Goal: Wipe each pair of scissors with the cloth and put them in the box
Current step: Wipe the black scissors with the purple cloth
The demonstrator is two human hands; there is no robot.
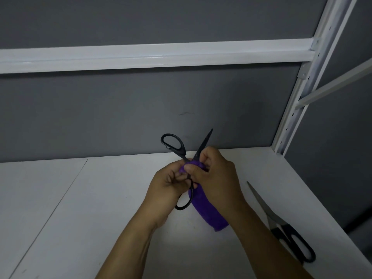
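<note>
Two bare forearms [130, 244] reach in over the white shelf [90, 198]. The left hand [169, 186], just left of the purple cloth [207, 212], curls its fingers round the black-handled scissors [174, 144], which stand open in a cross above the cloth. The right hand [216, 178], touching the cloth's right side, pinches it over the scissors' crossing, seemingly around one blade. A second pair of scissors [289, 238] lies flat, well right of the cloth.
</note>
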